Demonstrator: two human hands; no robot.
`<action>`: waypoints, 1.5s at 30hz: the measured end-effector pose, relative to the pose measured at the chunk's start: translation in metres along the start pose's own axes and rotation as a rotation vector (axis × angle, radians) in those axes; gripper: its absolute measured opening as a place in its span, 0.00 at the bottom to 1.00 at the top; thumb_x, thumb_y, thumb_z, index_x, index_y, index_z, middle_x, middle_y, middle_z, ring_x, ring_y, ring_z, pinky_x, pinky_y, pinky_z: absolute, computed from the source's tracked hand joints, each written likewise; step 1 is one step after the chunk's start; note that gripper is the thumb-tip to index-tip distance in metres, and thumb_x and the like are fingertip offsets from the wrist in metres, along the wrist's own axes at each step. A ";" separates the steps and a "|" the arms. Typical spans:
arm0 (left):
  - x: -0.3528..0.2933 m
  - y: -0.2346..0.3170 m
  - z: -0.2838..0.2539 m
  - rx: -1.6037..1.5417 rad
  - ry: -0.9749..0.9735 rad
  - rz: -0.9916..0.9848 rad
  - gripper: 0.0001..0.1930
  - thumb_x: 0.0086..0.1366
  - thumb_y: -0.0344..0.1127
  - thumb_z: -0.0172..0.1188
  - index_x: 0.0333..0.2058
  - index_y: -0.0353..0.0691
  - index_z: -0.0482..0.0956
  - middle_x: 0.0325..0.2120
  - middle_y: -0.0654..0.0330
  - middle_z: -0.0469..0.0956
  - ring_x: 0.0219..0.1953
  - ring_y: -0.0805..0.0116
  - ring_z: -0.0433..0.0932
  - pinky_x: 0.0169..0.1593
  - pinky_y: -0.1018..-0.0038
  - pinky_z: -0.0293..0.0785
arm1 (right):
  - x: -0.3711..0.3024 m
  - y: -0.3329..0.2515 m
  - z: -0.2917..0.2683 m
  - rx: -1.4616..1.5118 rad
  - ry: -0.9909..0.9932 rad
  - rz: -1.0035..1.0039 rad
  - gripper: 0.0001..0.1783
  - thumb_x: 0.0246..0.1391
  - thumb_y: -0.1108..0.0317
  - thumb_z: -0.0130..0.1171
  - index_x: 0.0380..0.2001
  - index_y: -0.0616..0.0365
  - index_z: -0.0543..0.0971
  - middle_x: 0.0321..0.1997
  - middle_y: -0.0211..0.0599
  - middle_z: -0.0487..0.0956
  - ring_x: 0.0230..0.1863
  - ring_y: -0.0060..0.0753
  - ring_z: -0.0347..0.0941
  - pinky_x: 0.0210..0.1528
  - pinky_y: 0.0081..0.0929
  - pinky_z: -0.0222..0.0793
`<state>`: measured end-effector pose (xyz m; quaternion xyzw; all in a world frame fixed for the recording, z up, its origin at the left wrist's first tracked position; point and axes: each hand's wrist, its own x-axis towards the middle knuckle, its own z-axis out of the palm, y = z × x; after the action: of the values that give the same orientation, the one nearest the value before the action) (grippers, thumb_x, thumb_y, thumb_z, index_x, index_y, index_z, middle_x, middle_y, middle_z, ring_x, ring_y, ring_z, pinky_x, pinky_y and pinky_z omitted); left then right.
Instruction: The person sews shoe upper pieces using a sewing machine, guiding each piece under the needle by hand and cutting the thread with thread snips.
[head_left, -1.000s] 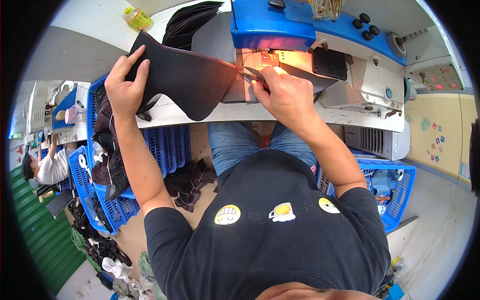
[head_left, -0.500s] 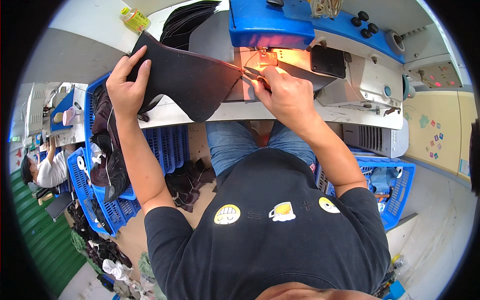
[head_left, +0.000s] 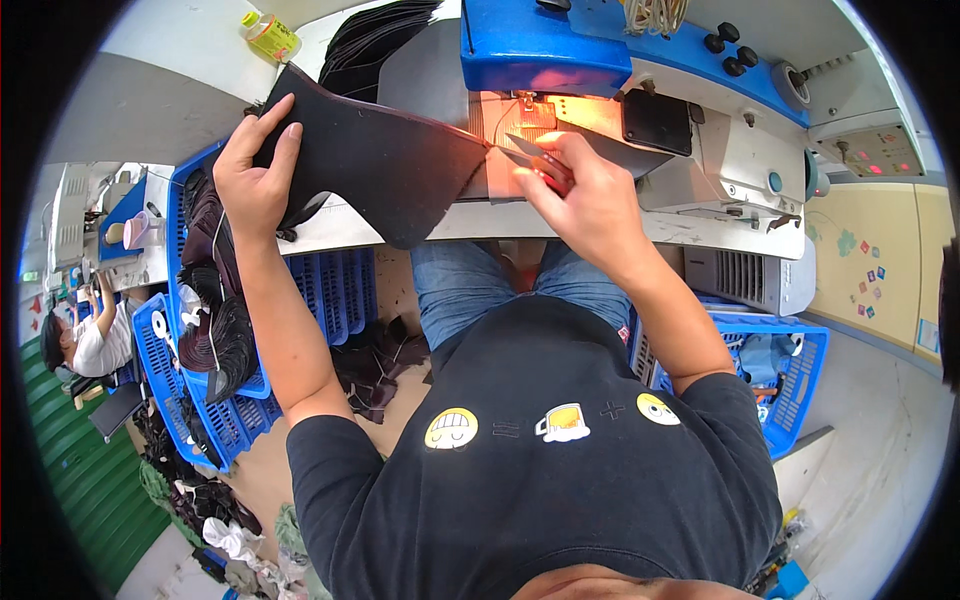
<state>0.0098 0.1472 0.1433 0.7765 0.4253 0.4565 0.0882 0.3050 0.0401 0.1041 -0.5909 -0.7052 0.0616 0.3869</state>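
Black panel [head_left: 385, 155] in left hand [head_left: 255, 185], stretching from there toward right hand [head_left: 595, 205]. Left hand grasping its left end, thumb and index finger on top. Right hand grasping small snips [head_left: 527, 146], blades parted, tips just beside the panel's right corner; can't tell if touching. Lit sewing plate just beyond right hand's fingers, blue machine head [head_left: 545, 45] above it. Black phone-like slab [head_left: 655, 122] beyond right hand, a bit to its right. Stack of black pieces [head_left: 375, 45] beyond left hand, to its right; yellow-capped bottle [head_left: 270, 38] farther out, ahead of left hand. White tabletop [head_left: 470, 225] under the panel, whose lower lobe reaches over the near edge. Blue basket [head_left: 800, 390] well right of and below right hand.
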 end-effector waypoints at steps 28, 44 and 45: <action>-0.093 0.091 0.118 0.085 -0.208 0.417 0.16 0.47 0.30 0.62 0.38 0.43 0.83 0.41 0.57 0.79 0.46 0.60 0.76 0.56 0.60 0.65 | -0.041 0.003 -0.010 0.340 -0.159 0.424 0.10 0.49 0.69 0.65 0.30 0.62 0.76 0.16 0.25 0.65 0.19 0.16 0.55 0.21 0.21 0.56; -0.085 0.075 0.117 -0.085 -0.165 0.560 0.11 0.47 0.29 0.67 0.33 0.42 0.83 0.34 0.60 0.81 0.41 0.61 0.80 0.52 0.61 0.72 | -0.044 0.002 -0.004 0.311 -0.246 0.444 0.08 0.46 0.69 0.62 0.30 0.62 0.78 0.26 0.48 0.78 0.28 0.48 0.77 0.29 0.34 0.71; -0.084 0.075 0.117 -0.064 -0.171 0.564 0.10 0.48 0.30 0.65 0.32 0.43 0.83 0.34 0.61 0.81 0.40 0.63 0.80 0.51 0.63 0.72 | -0.044 0.002 -0.003 0.282 -0.228 0.388 0.08 0.45 0.69 0.62 0.30 0.61 0.78 0.26 0.47 0.78 0.28 0.48 0.77 0.29 0.35 0.71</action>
<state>0.1266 0.0675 0.0629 0.8965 0.1691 0.4092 0.0179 0.3083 0.0006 0.0845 -0.6447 -0.6021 0.2984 0.3644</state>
